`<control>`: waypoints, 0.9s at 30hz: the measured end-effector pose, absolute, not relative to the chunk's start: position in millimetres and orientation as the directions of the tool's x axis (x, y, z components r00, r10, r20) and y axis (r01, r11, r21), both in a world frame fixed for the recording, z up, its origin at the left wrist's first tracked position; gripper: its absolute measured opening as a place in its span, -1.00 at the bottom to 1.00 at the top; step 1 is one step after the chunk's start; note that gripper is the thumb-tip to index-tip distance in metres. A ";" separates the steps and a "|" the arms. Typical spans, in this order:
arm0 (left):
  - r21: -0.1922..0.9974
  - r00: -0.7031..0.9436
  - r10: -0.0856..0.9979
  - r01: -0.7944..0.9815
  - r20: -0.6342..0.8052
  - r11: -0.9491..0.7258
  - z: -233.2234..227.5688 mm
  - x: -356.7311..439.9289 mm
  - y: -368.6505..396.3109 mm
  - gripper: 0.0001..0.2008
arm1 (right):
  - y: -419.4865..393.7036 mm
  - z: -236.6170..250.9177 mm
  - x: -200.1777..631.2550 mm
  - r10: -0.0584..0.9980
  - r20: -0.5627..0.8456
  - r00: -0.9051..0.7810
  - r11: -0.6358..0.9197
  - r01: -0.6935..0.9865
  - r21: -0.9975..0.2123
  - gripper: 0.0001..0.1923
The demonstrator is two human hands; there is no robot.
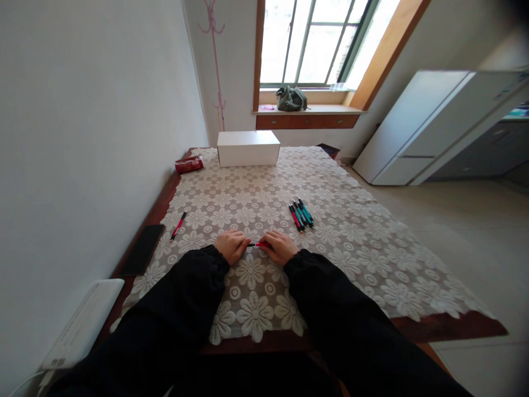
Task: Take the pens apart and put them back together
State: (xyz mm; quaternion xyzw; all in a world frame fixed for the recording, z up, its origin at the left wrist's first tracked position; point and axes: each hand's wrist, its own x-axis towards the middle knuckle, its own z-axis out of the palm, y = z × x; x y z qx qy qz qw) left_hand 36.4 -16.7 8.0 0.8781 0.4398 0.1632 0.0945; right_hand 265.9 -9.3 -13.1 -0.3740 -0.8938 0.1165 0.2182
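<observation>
Red and black in the fingers: a person seated at a table draped with a white floral lace tablecloth (330, 231) grips a single red pen (259, 245) crosswise between both hands, just above the cloth near the front edge. The left hand (232, 245) is curled closed over one end of the pen and the right hand (279, 247) is pinched down on the other, the two fists almost meeting, with only a short red stretch of barrel showing between them. Whether the pen is capped or being pulled apart cannot be told at this size.

At about one o'clock from the hands, near but apart from them, lies a small cluster of pens (301, 214), red and teal barrels side by side and angled the same way. At about ten o'clock, well off towards the wall, one more red pen (179, 225) lies alone on the lace. Judging from that layout, the pile at one o'clock looks like the handled share, with the pen in hand and the stray one at ten o'clock left over, though that is a reading and not a certainty.

Farther off at twelve o'clock stands a closed white box (248, 148), a red packet (189, 164) beside it, and a black phone (142, 249) rests on the bare wood at nine o'clock.
</observation>
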 end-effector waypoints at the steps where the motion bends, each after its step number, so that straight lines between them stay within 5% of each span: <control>1: 0.305 0.548 0.811 0.752 0.204 -0.585 8.1 36.6 -16.8 -0.56 | -9.2 -13.0 266.2 0.722 0.309 -0.619 0.691 0.620 -0.372 -0.89; 27: 0.271 0.279 0.934 0.903 0.221 -0.334 2.4 29.2 -11.2 -0.67 | 2.9 -17.8 283.2 0.810 0.351 -0.470 0.578 0.742 -0.340 -0.84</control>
